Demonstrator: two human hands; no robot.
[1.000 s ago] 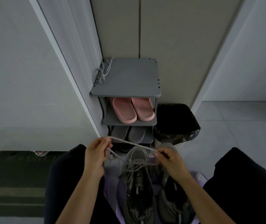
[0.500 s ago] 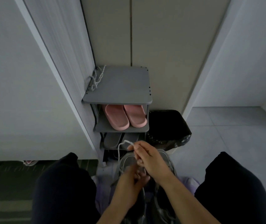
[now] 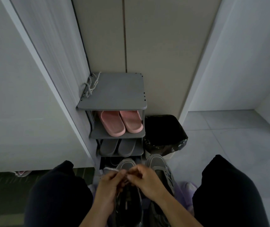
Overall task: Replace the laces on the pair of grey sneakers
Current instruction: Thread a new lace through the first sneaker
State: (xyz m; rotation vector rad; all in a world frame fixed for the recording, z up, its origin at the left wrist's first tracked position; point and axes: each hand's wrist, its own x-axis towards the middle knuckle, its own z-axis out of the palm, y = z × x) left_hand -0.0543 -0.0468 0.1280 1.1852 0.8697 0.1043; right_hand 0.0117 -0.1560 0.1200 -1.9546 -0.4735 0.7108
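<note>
Two grey sneakers stand on the floor between my knees, toes toward the rack: the left sneaker (image 3: 126, 163) and the right sneaker (image 3: 158, 163). Both my hands meet over the left sneaker's tongue. My left hand (image 3: 109, 185) and my right hand (image 3: 144, 181) have curled fingers that pinch a pale grey lace (image 3: 110, 169), a loop of which sticks out to the left of my left hand. Most of the lace is hidden under my fingers. A second bundle of pale laces (image 3: 90, 85) lies on the rack's top shelf at its back left corner.
A grey shoe rack (image 3: 114, 94) stands against the wall, with pink slippers (image 3: 120, 122) on its second shelf and grey slippers (image 3: 117, 147) below. A bin lined with a black bag (image 3: 163, 133) stands to its right. A purple item (image 3: 185, 190) lies by my right knee.
A second ago my hands were apart, stretching the lace wide above the left sneaker. They have come together low over its tongue, and the lace is now bunched between my fingers.
</note>
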